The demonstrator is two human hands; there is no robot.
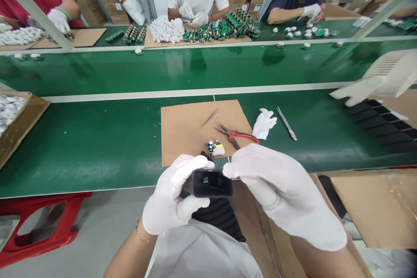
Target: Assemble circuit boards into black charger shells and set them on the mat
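Observation:
My left hand (177, 197), in a white glove, grips a small black plastic case (213, 183) between thumb and fingers, just off the table's front edge. Through an opening in the case a small green patch shows. My right hand (283, 191), also gloved, has its fingers drawn together, the fingertips at the case's upper right corner; anything inside them is hidden. Just beyond the hands, a small circuit board (215, 148) with a white and yellow part lies on a cardboard sheet (182, 132). Red-handled long-nose pliers (236, 134) and tweezers (209, 118) rest there too.
A white glove (264, 124) and a metal-bladed tool (286, 124) lie right of the cardboard. A box of white parts (19, 117) stands left, black trays (384, 126) right. Across the green belt (130, 69), three co-workers sit by piled circuit boards (224, 28). A red stool (42, 226) stands below.

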